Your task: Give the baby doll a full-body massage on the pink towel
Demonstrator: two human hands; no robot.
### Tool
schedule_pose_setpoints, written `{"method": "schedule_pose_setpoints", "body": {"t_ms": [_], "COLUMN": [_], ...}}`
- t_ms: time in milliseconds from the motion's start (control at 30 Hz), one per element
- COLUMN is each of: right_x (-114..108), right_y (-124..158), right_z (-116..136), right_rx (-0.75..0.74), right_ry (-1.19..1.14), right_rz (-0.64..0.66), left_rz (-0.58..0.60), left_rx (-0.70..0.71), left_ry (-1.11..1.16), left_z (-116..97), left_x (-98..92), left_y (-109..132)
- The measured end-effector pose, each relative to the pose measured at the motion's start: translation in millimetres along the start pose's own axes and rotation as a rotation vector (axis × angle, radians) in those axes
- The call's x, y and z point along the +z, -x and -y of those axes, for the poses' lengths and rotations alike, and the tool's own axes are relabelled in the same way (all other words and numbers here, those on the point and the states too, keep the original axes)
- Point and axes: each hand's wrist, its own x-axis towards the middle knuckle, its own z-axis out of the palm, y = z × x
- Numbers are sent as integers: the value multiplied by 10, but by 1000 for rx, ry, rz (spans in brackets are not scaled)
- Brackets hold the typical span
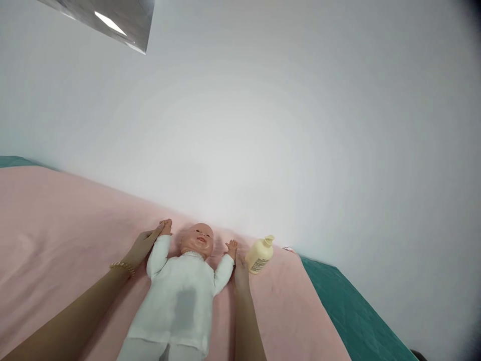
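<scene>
A baby doll (182,296) in a white top and white trousers lies on its back, both arms raised beside its head. My left hand (145,245), with a beaded bracelet at the wrist, is closed on the doll's hand on the left side. On the other side, my right hand (241,268) holds the doll's other hand near its wrist; some of my fingers are hidden. Just right of my right hand is a pale yellow pump bottle (260,255), tilted in view. A grey patch shows on the front of the doll's top.
A pink blanket (67,220) lies under the doll, over a green surface (345,296) that shows at the right and far left. Behind stands a white wall (281,125). A shiny grey panel (124,20) hangs at the upper left.
</scene>
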Motion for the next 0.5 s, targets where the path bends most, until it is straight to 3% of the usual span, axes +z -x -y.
{"method": "schedule_pose_setpoints", "body": {"t_ms": [67, 167, 267, 367, 500], "right_x": [-53, -134, -207, -285, -439], "right_y": [36, 93, 205, 446, 952], "right_z": [19, 71, 140, 247, 416], "right_rx": [-6, -36, -130, -214, -149], "right_ry": [-27, -77, -72, -33, 92], "right_rz": [30, 58, 48, 35, -31], "left_rz": [-4, -104, -143, -171, -349], "left_rx": [40, 105, 162, 167, 116], "left_ry": [-62, -219, -324, -347, -350], "left_z": [-37, -124, -200, -240, -302], "left_x": [-23, -48, -81, -148, -287], "left_y": [67, 187, 288, 396, 709]}}
